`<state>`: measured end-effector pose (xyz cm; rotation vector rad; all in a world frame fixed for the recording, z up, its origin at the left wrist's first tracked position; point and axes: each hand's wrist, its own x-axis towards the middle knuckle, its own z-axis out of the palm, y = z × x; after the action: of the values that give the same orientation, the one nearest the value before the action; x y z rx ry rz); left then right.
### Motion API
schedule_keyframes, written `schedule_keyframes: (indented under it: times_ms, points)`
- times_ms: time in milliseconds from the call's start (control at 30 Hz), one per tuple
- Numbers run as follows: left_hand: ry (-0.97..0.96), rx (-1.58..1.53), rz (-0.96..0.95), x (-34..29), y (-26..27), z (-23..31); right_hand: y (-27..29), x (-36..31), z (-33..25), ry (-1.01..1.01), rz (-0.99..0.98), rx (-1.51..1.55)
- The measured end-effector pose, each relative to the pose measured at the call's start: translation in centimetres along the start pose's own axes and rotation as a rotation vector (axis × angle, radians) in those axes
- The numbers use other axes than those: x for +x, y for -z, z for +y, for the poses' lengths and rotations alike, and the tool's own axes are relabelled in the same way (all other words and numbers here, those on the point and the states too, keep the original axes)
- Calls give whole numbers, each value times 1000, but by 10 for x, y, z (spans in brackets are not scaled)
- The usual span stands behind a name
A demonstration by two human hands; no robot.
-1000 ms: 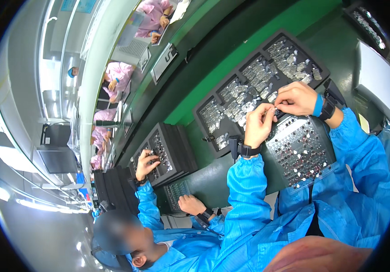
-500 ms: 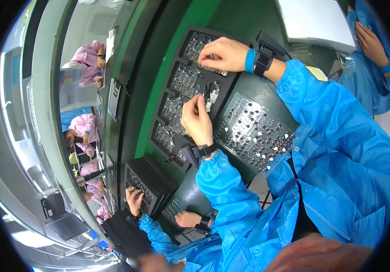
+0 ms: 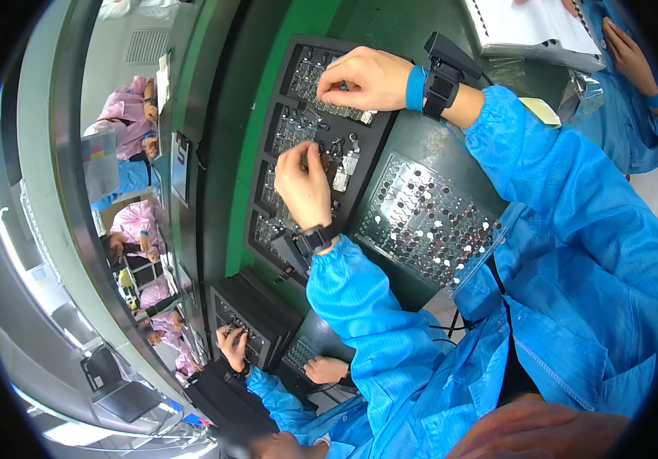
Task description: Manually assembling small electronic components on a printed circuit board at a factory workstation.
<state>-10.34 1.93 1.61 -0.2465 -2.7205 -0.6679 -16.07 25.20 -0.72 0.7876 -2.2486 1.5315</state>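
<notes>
A black foam tray (image 3: 375,149) with several compartments of small metal-and-black parts lies on the green bench. Over its lower middle is my left hand (image 3: 303,187), fingers closed in a pinch. Whatever the fingertips hold is too small or hidden to name. Just right of those fingertips lie a few loose silvery parts (image 3: 344,172) with dark leads. My right hand (image 3: 367,80) hovers at the tray's upper compartment, thumb and fingers curled together; their contents are hidden. A clear plastic tray (image 3: 428,222) of small round black and white pieces sits between my forearms.
Stacked black trays (image 3: 256,317) stand at the lower left, where another person's hand (image 3: 233,348) works. A thick white ring-bound stack of sheets (image 3: 531,30) lies at upper right, beside another person's hand (image 3: 627,57). A raised green ledge (image 3: 225,138) runs along the left.
My left hand has shifted up and left over the tray, uncovering more of the silvery parts. My right hand stays at the upper compartment. Another person's fingers now show on the white sheets.
</notes>
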Motion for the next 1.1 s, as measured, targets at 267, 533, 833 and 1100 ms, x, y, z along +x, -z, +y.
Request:
schedule_keyframes:
  times_ms: [267,533,833,1100]
  points:
    - [-32,335,-111,23,-20,23,3,-6,9,-14,-4,-2]
    - [114,409,-56,45,-46,33,5,-9,12,-40,-42,-32]
    - [246,134,-238,57,-35,27,-4,-6,9,-8,-56,-122]
    - [62,242,-219,62,-42,27,5,-16,-31,125,-511,163]
